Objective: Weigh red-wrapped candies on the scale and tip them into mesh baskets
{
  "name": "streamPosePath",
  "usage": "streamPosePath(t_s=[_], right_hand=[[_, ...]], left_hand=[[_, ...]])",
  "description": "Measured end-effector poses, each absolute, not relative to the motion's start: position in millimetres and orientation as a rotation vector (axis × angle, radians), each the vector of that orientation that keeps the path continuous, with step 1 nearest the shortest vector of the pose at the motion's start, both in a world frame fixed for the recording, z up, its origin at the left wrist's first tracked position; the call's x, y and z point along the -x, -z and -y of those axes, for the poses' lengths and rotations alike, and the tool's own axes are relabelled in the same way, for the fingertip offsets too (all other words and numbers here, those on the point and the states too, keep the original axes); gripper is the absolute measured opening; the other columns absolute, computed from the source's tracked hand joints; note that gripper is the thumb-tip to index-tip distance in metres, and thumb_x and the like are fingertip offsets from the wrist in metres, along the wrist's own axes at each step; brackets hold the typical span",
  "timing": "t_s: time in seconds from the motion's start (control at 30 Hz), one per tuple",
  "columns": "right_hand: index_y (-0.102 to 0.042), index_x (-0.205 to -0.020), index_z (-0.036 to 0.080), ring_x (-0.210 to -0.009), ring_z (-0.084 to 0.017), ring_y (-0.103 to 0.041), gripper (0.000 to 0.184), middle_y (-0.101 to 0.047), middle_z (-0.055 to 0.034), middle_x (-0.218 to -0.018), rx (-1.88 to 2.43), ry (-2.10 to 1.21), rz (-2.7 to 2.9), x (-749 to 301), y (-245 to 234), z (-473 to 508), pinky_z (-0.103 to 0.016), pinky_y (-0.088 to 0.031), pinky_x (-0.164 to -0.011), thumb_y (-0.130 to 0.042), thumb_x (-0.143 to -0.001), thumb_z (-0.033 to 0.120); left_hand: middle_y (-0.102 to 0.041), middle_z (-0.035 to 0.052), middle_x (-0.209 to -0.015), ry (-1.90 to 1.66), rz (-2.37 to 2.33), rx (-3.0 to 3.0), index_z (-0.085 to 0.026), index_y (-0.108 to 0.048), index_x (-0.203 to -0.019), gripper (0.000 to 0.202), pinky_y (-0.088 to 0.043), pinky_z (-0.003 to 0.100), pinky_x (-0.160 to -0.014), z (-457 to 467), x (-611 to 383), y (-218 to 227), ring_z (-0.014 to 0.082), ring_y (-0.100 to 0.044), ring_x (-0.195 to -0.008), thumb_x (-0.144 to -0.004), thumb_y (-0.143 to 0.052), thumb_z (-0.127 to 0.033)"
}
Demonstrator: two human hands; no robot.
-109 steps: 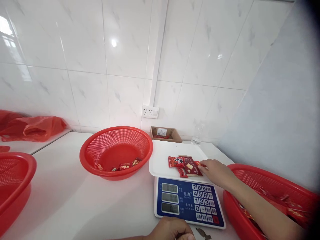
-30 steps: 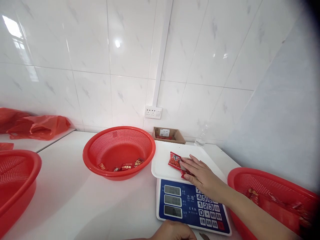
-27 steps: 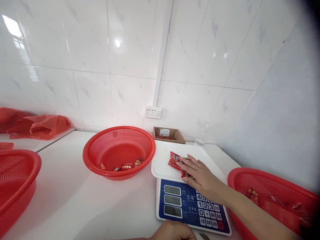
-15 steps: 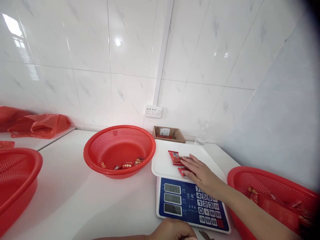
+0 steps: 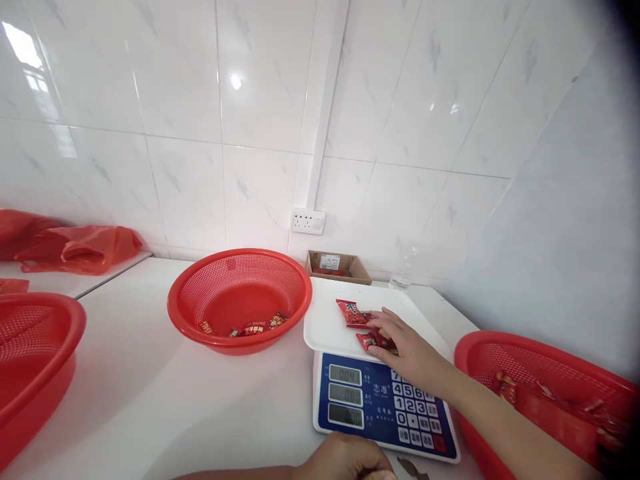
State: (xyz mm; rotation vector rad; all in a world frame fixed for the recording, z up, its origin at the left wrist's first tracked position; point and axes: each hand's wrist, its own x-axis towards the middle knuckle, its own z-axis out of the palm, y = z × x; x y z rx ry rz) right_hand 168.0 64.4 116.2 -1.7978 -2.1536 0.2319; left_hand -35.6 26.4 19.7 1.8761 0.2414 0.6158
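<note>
A white weighing tray (image 5: 325, 333) sits on the scale with the blue keypad panel (image 5: 373, 427). On the tray lie small red snack packets (image 5: 351, 313), one with a dark character printed on it. My right hand (image 5: 407, 350) reaches over them from the right, fingers curved and thumb apart, touching the packets; a darker red packet (image 5: 383, 339) shows between thumb and fingers. At the bottom edge, in front of the scale, my left hand (image 5: 345, 460) is curled into a fist. What it holds, if anything, is hidden.
A red colander basket (image 5: 240, 300) with several packets stands left of the scale. Another basket (image 5: 40, 347) is at far left, and a filled one (image 5: 550, 360) at right. Behind are a cardboard box (image 5: 340, 267), a clear bottle (image 5: 403, 273) and red plastic bags (image 5: 95, 250).
My right hand's fingers have drawn back slightly to the right, uncovering more of the packets on the tray. My left hand has barely moved.
</note>
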Motion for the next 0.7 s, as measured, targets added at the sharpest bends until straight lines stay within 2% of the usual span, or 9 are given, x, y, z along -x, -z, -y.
streamPosePath(t_s=[0.1,0.17,0.23,0.37,0.53,0.7], right_hand=[[-0.053,-0.087,0.023,-0.123,-0.027,-0.040,0.019,-0.051,-0.0077,-0.123,1.701,-0.219,2.124,-165.9,-116.8,-64.2,-0.042,-0.043,-0.094,-0.050,-0.082,0.040],[-0.052,-0.081,0.022,-0.113,-0.024,-0.048,0.013,-0.053,-0.0075,-0.117,1.681,-0.238,2.100,-165.9,-115.6,-64.4,-0.038,-0.047,-0.086,-0.050,-0.081,0.035],[-0.056,-0.085,0.022,-0.110,-0.023,-0.049,0.012,-0.051,-0.0070,-0.119,1.675,-0.248,2.082,-167.4,-113.2,-65.1,-0.038,-0.046,-0.087,-0.050,-0.081,0.032],[-0.061,-0.108,0.027,-0.120,-0.024,-0.041,0.030,-0.047,-0.0054,-0.127,1.598,-0.240,2.112,-171.5,-107.6,-67.9,-0.043,-0.036,-0.101,-0.050,-0.081,0.030],[-0.067,-0.100,0.025,-0.115,-0.024,-0.046,0.026,-0.054,-0.0063,-0.120,1.578,-0.203,2.068,-172.7,-105.6,-71.3,-0.043,-0.037,-0.100,-0.050,-0.081,0.029],[-0.065,-0.091,0.022,-0.107,-0.023,-0.051,0.021,-0.059,-0.0065,-0.109,1.669,-0.135,1.960,-172.6,-106.6,-72.1,-0.041,-0.040,-0.094,-0.050,-0.080,0.033]], left_hand=[[-0.065,0.0153,-0.078,-0.610,-0.238,-1.861,-0.004,-0.067,-0.090,0.066,-0.044,0.019,-0.061,-25.2,36.6,-19.9,0.0148,-0.059,-0.071,-0.087,-0.034,-0.061],[-0.065,0.0154,-0.080,-0.614,-0.229,-1.854,-0.004,-0.067,-0.091,0.064,-0.044,0.019,-0.063,-24.8,37.0,-19.9,0.0148,-0.059,-0.072,-0.088,-0.035,-0.059],[-0.065,0.0155,-0.080,-0.618,-0.221,-1.853,-0.004,-0.067,-0.092,0.064,-0.044,0.019,-0.064,-24.9,37.3,-20.3,0.0149,-0.060,-0.072,-0.088,-0.035,-0.059],[-0.065,0.0153,-0.078,-0.624,-0.230,-1.863,-0.004,-0.068,-0.089,0.065,-0.044,0.019,-0.063,-25.9,37.5,-21.9,0.0150,-0.060,-0.071,-0.087,-0.034,-0.060],[-0.066,0.0141,-0.079,-0.609,-0.234,-1.892,-0.006,-0.068,-0.089,0.066,-0.044,0.020,-0.061,-27.0,36.5,-20.0,0.0146,-0.059,-0.070,-0.087,-0.032,-0.062],[-0.066,0.0121,-0.078,-0.593,-0.255,-1.913,-0.009,-0.068,-0.090,0.067,-0.044,0.020,-0.059,-28.2,34.6,-16.0,0.0148,-0.059,-0.069,-0.085,-0.031,-0.065]])
